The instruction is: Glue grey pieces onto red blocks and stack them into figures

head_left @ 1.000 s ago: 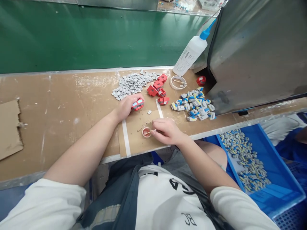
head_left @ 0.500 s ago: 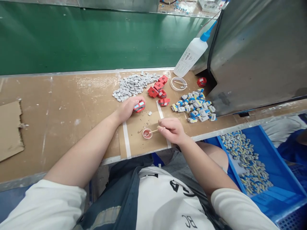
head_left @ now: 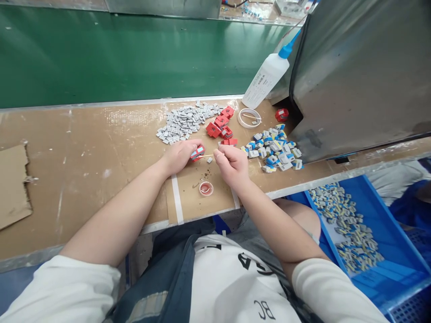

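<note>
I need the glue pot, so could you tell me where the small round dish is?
The small round dish sits near the workbench's front edge, just below the right hand.

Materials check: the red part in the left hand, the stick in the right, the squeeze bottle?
Red part in the left hand: looks like moulded plastic, glossy red with a pale blue face. Stick in the right hand: probably wood, thin, matte tan. Squeeze bottle: translucent white plastic, likely soft, with a blue nozzle cap.
</note>
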Motion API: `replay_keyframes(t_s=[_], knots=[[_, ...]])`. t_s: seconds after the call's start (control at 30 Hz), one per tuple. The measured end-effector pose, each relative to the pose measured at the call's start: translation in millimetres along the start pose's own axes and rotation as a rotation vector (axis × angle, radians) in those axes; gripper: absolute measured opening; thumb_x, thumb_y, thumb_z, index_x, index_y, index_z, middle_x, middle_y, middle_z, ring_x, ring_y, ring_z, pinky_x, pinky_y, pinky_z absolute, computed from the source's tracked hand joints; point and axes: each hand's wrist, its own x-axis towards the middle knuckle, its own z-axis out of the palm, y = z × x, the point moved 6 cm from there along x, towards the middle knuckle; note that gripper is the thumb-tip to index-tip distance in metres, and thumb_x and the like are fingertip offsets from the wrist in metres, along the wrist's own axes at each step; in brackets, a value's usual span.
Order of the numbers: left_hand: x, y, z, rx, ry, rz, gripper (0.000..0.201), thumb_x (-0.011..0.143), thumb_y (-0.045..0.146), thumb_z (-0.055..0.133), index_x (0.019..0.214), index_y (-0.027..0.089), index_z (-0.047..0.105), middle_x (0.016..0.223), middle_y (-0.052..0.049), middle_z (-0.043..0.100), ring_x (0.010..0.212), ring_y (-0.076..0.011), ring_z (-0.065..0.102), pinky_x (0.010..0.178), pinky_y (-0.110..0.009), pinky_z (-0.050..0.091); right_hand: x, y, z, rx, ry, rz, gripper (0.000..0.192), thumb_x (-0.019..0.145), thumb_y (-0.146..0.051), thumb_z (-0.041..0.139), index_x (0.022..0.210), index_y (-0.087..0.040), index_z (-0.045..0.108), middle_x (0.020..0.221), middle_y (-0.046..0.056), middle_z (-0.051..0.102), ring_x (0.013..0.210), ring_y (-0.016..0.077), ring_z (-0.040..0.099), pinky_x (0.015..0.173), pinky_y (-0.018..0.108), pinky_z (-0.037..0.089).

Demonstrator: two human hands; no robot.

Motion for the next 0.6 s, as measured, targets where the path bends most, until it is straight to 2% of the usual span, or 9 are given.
replay_keyframes(t_s=[0.27, 0.37, 0.43, 0.5, 0.6], knots=[[-0.1, -3.3, 0.4, -0.006, 0.025, 0.007, 0.035, 0.096, 0.038, 0.036, 0.08, 0.022, 0.062, 0.073, -0.001, 0.063, 0.074, -0.0222, 0.054, 0.073, -0.036, 0.038, -1.0, 2.3, 2.8, -0.047, -0.028, 0.043, 0.053, 0.108, -0.048, 0.054, 0.066, -0.025, 0.03, 0.061, -0.004, 0.033, 0.059, 0.0139, 0.033, 0.062, 0.034, 0.028], [-0.3, -2.3, -0.3, -0.023, 0.028, 0.029, 0.034, 0.096, 0.036, 0.036, 0.08, 0.021, 0.062, 0.073, -0.001, 0.063, 0.075, -0.0221, 0.054, 0.074, -0.036, 0.038, -5.9, -4.4, -6.0, 0.037, 0.019, -0.002, 0.05, 0.11, -0.044, 0.053, 0.067, -0.025, 0.035, 0.063, -0.004, 0.035, 0.058, 0.0135, 0.034, 0.061, 0.033, 0.028], [0.0, -3.8, -0.6, -0.047, 0.028, 0.023, 0.034, 0.096, 0.036, 0.036, 0.081, 0.021, 0.062, 0.074, -0.001, 0.063, 0.076, -0.0221, 0.055, 0.076, -0.036, 0.039, -13.2, -11.4, -11.3, 0.1, -0.006, -0.056, 0.048, 0.11, -0.038, 0.054, 0.068, -0.024, 0.037, 0.064, -0.004, 0.036, 0.058, 0.0131, 0.034, 0.061, 0.033, 0.027], [0.8, -6.4, -0.7, -0.082, 0.03, 0.016, 0.034, 0.096, 0.036, 0.036, 0.082, 0.021, 0.062, 0.076, -0.001, 0.064, 0.077, -0.0219, 0.055, 0.077, -0.036, 0.039, -23.4, -18.6, -10.6, 0.112, -0.141, -0.111, 0.047, 0.11, -0.033, 0.054, 0.068, -0.024, 0.034, 0.063, -0.005, 0.033, 0.057, 0.0126, 0.032, 0.059, 0.032, 0.025], [3.0, -10.3, 0.4, -0.148, 0.027, 0.015, 0.033, 0.096, 0.036, 0.036, 0.083, 0.021, 0.062, 0.076, -0.002, 0.063, 0.075, -0.0212, 0.054, 0.075, -0.036, 0.04, -40.9, -20.3, -1.7, -0.021, -0.456, -0.121, 0.048, 0.11, -0.032, 0.054, 0.068, -0.023, 0.033, 0.062, -0.005, 0.034, 0.056, 0.0119, 0.033, 0.058, 0.031, 0.023]])
